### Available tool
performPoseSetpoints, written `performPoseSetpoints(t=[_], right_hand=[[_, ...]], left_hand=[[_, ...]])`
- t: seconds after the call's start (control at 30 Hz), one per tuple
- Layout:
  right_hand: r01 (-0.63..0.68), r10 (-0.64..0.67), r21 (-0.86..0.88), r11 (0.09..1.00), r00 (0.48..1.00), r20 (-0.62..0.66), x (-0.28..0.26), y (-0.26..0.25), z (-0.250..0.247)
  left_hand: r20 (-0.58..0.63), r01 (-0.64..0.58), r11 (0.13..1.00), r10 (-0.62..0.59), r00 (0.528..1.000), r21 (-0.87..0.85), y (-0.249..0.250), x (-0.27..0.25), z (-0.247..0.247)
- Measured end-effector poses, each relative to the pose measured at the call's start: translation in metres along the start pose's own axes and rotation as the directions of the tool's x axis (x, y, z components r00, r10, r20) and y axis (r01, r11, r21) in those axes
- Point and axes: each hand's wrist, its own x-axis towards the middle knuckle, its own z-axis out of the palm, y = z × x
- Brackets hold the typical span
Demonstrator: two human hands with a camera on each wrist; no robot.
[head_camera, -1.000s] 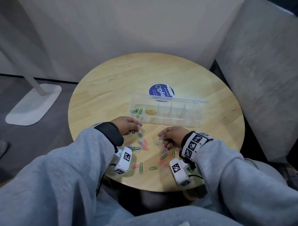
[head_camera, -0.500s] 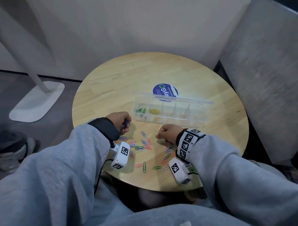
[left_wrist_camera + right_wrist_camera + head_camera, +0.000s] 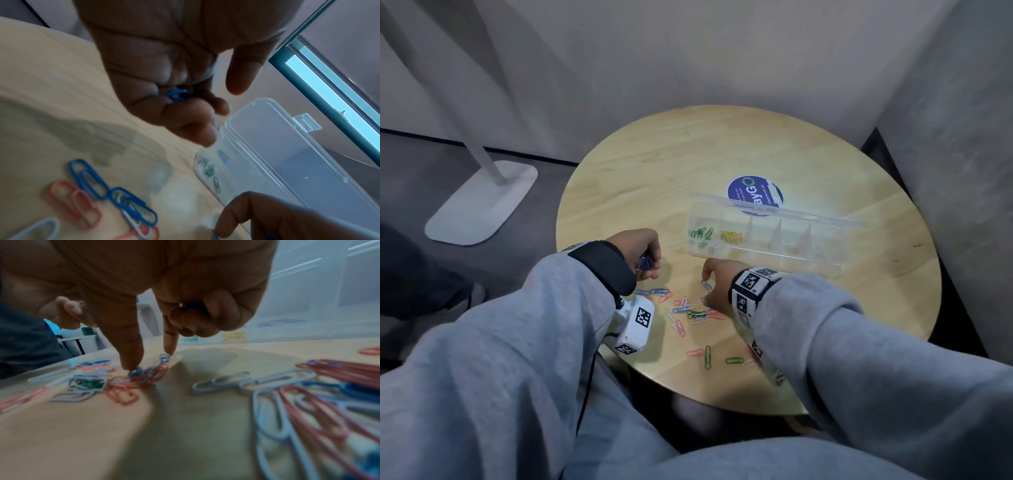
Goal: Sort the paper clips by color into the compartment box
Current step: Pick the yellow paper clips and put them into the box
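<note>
Head view: left hand [image 3: 643,250] clutches blue clips [image 3: 178,95]; right hand [image 3: 717,279] pinches tabletop blue clip [image 3: 164,357].

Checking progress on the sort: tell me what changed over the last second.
The left hand drew back from the loose clips toward the table edge, gripping blue paper clips. The right hand shifted left and now pinches at a blue clip on the table. The compartment box kept its green clips and yellow clips.
</note>
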Motion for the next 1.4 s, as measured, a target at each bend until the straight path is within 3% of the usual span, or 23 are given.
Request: performPoseSetpoints(t=[0.1,0.17,0.23,0.33,0.43,0.57,0.7,0.83,0.97,1.07,1.13,1.2,1.23,1.3,1.37,1.4], right_hand=[[0.018,-0.018,0.018,1.0,1.0,0.009,0.005,-0.002,0.0],[0.02,-0.019,0.041,0.999,1.0,-0.006,0.007,0.0,0.0],[0.011,-0.01,0.05,0.999,1.0,-0.024,0.009,0.003,0.002],[0.008,-0.005,0.065,0.998,0.999,-0.045,0.009,0.006,0.002],[-0.015,0.017,0.047,0.999,0.999,-0.045,0.006,0.006,0.002],[-0.013,0.012,-0.04,0.999,1.0,-0.016,0.004,0.002,0.001],[-0.019,0.021,-0.098,0.995,0.999,0.024,0.011,-0.001,0.002],[-0.056,0.063,-0.135,0.989,0.997,0.053,0.017,0.001,0.008],[-0.095,0.102,-0.117,0.989,0.993,0.058,0.016,0.009,0.013],[-0.104,0.113,-0.123,0.987,0.991,0.075,0.011,0.014,0.014],[-0.095,0.102,-0.074,0.993,0.99,0.093,0.004,0.017,0.011],[-0.094,0.084,0.104,0.99,0.992,0.093,-0.002,0.021,0.009],[-0.111,0.087,0.279,0.954,0.992,0.095,-0.005,0.024,0.009],[-0.145,0.075,0.634,0.76,0.988,0.136,-0.01,0.03,0.011],[-0.155,0.033,0.806,0.571,0.985,0.167,-0.012,0.037,0.012],[-0.155,0.021,0.834,0.529,0.985,0.169,-0.012,0.041,0.012]], left_hand=[[-0.01,0.004,0.999,-0.004,1.0,0.038,0.001,0.003,-0.002],[-0.03,-0.025,0.968,0.033,0.999,0.249,0.0,0.007,-0.004],[-0.044,-0.071,0.822,0.116,0.992,0.565,-0.001,0.009,-0.004],[-0.054,-0.03,0.61,0.12,0.991,0.792,-0.005,0.011,0.001],[-0.061,0.024,0.49,0.06,0.996,0.871,-0.013,0.018,0.007],[-0.146,0.157,0.221,-0.067,0.987,0.962,-0.013,0.036,0.008],[-0.166,0.183,0.109,-0.149,0.975,0.977,-0.021,0.056,0.007],[-0.111,0.12,0.149,-0.067,0.992,0.982,-0.017,0.039,0.008],[-0.076,0.062,0.295,0.035,0.997,0.954,-0.022,0.025,0.009],[-0.072,0.066,0.38,0.001,0.997,0.922,-0.022,0.031,0.006],[-0.063,0.066,0.332,-0.02,0.998,0.941,-0.024,0.029,0.004],[-0.047,0.034,0.353,0.028,0.998,0.935,-0.025,0.021,0.006],[-0.039,0.015,0.36,0.059,0.997,0.933,-0.027,0.018,0.007],[-0.032,-0.005,0.357,0.097,0.995,0.934,-0.03,0.018,0.008],[-0.014,-0.022,0.388,0.089,0.996,0.922,-0.028,0.014,0.008],[0.007,-0.043,0.436,0.083,0.997,0.899,-0.025,0.011,0.008]])
